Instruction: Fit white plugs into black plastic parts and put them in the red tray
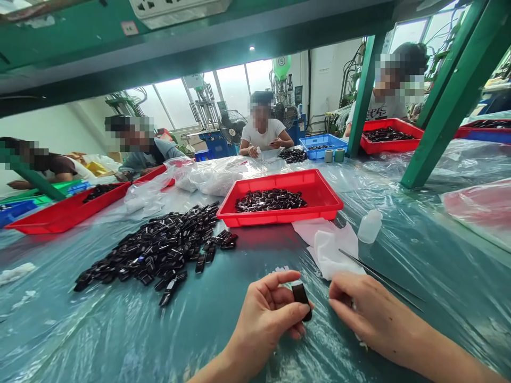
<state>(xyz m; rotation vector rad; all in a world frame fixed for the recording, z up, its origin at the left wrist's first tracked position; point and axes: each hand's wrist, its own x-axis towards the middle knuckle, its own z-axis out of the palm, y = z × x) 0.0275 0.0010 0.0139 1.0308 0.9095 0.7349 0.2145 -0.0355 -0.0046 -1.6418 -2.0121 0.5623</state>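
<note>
My left hand (275, 306) grips a small, glossy black rectangular piece (301, 298) between thumb and fingers, tilted upright. Just to its right, my right hand (363, 303) is closed with the fingertips curled together. Small white scraps (361, 343) show under that hand, and whatever its fingers pinch is hidden. Beyond the right hand lies a crumpled white cloth or tissue (333, 250), with a pair of metal tweezers (383, 279) resting across its edge. A large heap of similar black pieces (159, 247) spreads over the plastic-covered table (131, 330) to the left.
Ahead sits a red tray (279, 215) holding many black pieces. A translucent plastic bottle (370, 226) stands near the cloth. Green posts (443, 101) and an overhead shelf frame the table. Several people work across it, beside a blue tray (321, 151) and other red trays (391, 143).
</note>
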